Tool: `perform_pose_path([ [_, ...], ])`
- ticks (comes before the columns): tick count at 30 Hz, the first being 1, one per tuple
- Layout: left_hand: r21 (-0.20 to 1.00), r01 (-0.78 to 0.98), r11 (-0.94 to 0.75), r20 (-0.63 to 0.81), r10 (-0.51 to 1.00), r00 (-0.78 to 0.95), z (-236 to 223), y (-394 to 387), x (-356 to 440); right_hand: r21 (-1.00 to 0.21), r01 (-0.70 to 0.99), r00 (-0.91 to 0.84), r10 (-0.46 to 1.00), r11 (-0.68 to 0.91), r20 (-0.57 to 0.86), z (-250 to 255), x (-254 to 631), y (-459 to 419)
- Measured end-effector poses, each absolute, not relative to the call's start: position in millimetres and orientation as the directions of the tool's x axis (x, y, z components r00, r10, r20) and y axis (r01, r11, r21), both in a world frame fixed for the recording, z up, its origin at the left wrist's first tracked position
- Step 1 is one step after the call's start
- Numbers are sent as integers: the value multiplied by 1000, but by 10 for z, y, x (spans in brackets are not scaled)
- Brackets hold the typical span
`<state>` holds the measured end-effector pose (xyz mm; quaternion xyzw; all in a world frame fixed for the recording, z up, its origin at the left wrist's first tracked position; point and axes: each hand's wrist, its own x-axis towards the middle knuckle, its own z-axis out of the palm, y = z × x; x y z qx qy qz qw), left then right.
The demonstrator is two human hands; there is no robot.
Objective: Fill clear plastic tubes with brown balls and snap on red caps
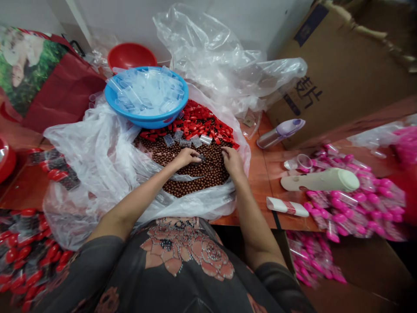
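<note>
My left hand reaches over a heap of small brown beads, its fingertips pinched on a small dark packet. My right hand rests with its fingers apart on the beads, holding nothing. Both lie on a wide transparent plastic bag spread on the table. Beyond the beads is a mass of glossy red caps, with several small transparent packets lying between the two heaps. Part of the heap is hidden under a blue basin filled with transparent plastic pieces.
A red bowl stands behind the blue basin. To the right are a cardboard box, a lilac-capped bottle, a cream tube and bagged pink-capped items. Bagged red-capped items lie at the lower left.
</note>
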<state>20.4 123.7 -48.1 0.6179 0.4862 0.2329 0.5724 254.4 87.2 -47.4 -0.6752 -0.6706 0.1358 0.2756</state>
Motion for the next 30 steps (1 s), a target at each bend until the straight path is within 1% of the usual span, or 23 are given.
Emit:
perform_pose_path([
  [2,946,194,258,-318,853,415,-456,1196,195,-546,836,77,974,54,214,-452,2550,865],
  [4,925,63,374,-366,839,402,-411,1144,172,-516,854,79,967,60,242,-417,2542,884],
  [6,894,-30,448,-399,823,405,-348,1087,136,-481,874,61,963,76,263,-381,2514,934],
  [11,823,-112,557,-465,773,432,-146,942,-3,-436,893,2,969,109,248,-338,2384,1131],
  [15,776,-152,612,-496,741,453,1,813,-124,-382,921,5,978,76,207,-336,2281,1246],
  [18,779,-203,593,-448,753,481,72,712,-182,-370,929,73,979,2,188,-333,2218,1295],
  [21,807,-251,535,-361,783,507,103,635,-203,-397,917,130,974,-47,187,-337,2174,1344],
  [24,850,-264,456,-291,823,488,104,598,-215,-424,906,99,976,-7,195,-347,2157,1410],
  [30,927,-236,292,-172,889,425,120,615,-328,-432,902,39,992,18,123,-330,2189,1516],
])
